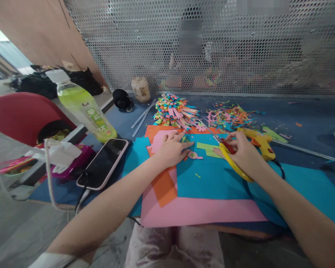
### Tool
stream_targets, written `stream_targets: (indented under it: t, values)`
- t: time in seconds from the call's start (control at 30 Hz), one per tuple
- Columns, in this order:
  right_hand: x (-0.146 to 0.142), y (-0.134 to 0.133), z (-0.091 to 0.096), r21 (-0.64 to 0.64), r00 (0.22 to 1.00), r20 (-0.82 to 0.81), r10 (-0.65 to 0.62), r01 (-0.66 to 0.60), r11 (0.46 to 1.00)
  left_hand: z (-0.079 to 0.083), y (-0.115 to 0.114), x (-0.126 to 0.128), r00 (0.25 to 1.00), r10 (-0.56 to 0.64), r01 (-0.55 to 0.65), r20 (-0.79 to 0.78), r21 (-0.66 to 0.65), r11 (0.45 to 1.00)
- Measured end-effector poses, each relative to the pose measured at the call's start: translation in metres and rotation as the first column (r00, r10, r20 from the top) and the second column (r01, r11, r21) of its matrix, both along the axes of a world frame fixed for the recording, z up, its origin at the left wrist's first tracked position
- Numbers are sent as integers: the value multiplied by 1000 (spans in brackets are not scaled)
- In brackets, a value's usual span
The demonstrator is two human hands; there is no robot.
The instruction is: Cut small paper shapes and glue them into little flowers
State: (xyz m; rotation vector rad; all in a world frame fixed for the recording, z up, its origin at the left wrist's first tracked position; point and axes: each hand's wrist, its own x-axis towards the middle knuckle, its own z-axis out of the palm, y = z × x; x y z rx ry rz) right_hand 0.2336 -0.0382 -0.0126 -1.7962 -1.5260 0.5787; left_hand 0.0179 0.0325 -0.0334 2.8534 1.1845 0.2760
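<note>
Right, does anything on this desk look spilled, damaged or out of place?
The paper scraps look messiest: a tangled heap with stray bits around it, beside the layered fringed paper. Small green snippets also lie loose on the blue sheet. I see no obvious damage.

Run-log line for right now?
left hand: resting on coloured paper | right hand: holding scissors | yellow glue gun: beside right hand

Bare forearms (128, 190), pale trousers (150, 242) with faint pattern, light left sleeve (51, 259)
</note>
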Motion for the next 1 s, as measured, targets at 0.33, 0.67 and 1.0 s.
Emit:
stream_targets:
  t: [0.33, 0.67, 1.0]
  values:
    - [-2, -1, 1, -4, 1000, 14, 14, -14, 1000, 2, 3, 0, 992, 60, -55, 108, -48, 997]
    - [4, 2, -7, 57, 999, 40, 19, -21, 998, 4, -3, 9, 980, -117, 129, 159, -73, 989]
    - [9, 4, -9, 60, 998, 61, -25, 21, 998, -2, -11, 14, 968, -182, 201, 173, -99, 975]
